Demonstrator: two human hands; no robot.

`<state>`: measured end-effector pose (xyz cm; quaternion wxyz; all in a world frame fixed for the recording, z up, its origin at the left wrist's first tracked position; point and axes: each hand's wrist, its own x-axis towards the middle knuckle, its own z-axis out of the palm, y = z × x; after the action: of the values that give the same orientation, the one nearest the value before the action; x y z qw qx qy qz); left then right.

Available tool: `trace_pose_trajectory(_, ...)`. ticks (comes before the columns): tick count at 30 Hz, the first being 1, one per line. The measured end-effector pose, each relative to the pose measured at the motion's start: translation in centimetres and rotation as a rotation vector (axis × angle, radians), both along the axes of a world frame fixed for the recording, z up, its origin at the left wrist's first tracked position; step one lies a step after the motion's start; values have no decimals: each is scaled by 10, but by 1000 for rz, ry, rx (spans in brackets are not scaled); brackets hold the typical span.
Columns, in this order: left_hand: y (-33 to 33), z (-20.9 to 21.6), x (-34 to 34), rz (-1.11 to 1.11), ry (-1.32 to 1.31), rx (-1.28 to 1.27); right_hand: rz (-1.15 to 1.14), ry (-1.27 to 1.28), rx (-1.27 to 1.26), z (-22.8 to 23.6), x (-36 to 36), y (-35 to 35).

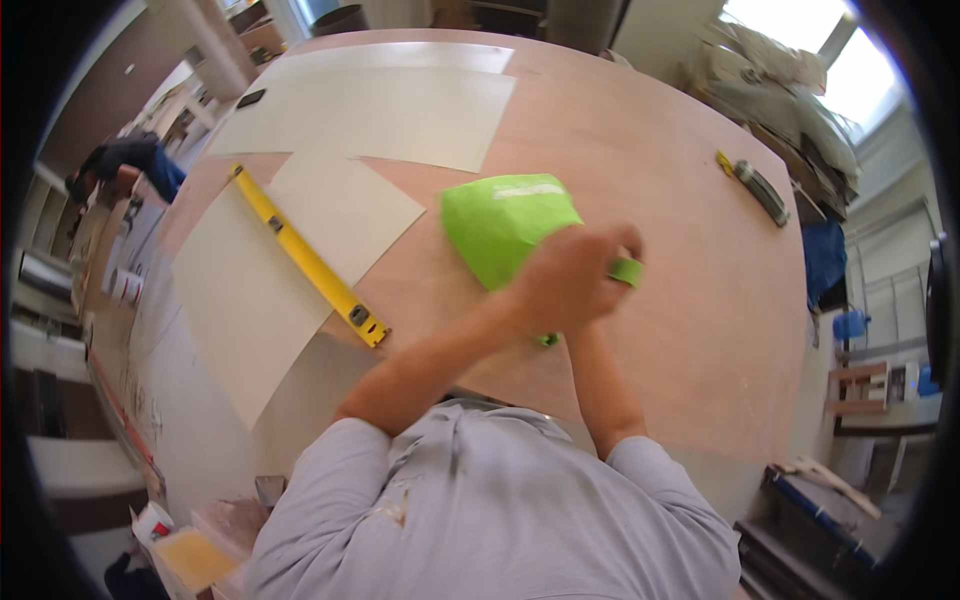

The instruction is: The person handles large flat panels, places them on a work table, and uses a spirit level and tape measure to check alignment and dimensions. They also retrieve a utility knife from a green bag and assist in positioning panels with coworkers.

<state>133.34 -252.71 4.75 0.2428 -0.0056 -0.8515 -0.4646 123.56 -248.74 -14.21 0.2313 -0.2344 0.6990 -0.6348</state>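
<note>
A bright green fabric bag [495, 225] with a white patch lies on the tabletop in front of me. My left hand [570, 272] reaches across the bag's right side, slightly blurred, its fingers curled closed around a green fabric strip [626, 270]. Whether that strip joins the bag is hidden. Behind and below the left hand, my right forearm [600, 375] comes up, and the right hand is mostly covered there, so its fingers do not show. A small dark green bit [547, 340] shows under my left wrist.
Left of the bag, a yellow spirit level [305, 255] rests across pale sheets [330, 195]. A dark phone [251, 98] lies at the far left, and a grey-handled tool [760, 192] at the far right. A person [140, 165] bends over beyond the table's left side.
</note>
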Motion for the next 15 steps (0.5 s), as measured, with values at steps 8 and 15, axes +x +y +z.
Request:
trace_pose_trajectory(8,19,-48,45,-203,26,-289,237,238,95,1,25,33)
trace_pose_trajectory(15,-67,-139,190,478,-480,-61,422,373,-189,-13,71,71)
